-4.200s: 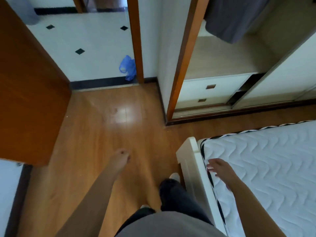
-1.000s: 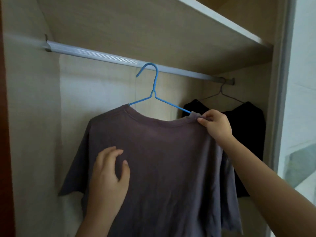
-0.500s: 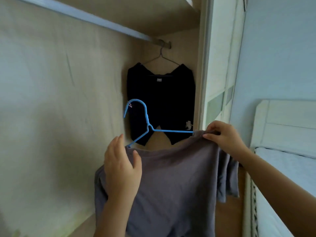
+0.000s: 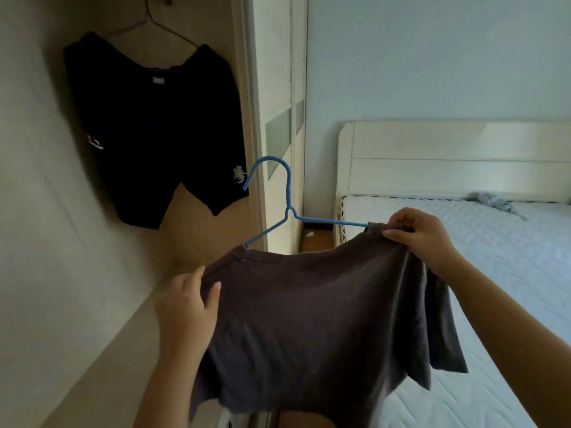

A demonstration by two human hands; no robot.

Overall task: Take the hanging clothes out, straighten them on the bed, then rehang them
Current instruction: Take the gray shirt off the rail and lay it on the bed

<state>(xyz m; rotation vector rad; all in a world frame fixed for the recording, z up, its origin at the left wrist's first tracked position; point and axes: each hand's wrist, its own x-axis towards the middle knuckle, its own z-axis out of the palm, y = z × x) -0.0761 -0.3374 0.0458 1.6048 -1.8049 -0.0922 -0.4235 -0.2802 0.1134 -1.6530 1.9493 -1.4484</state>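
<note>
Swung clear of the wardrobe frame [image 4: 248,103] since earlier, the grey-brown cotton T-shirt [image 4: 309,319] on its blue wire hanger [image 4: 288,208] hangs mid-frame, with left hand [image 4: 185,307] and right hand [image 4: 423,236] each gripping a shoulder, beside the white quilted mattress [image 4: 500,273] — the white label [image 4: 158,80] on the black shorts [image 4: 148,134] seems illegible.

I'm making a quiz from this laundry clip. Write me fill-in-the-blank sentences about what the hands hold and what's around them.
The hanger in the grey T-shirt is ____ in colour.
The garment hanging in the wardrobe is ____.
The left hand and right hand each grip one ____ of the T-shirt.
The mattress lies to the person's ____.
Missing words: blue; black; shoulder; right.
</note>
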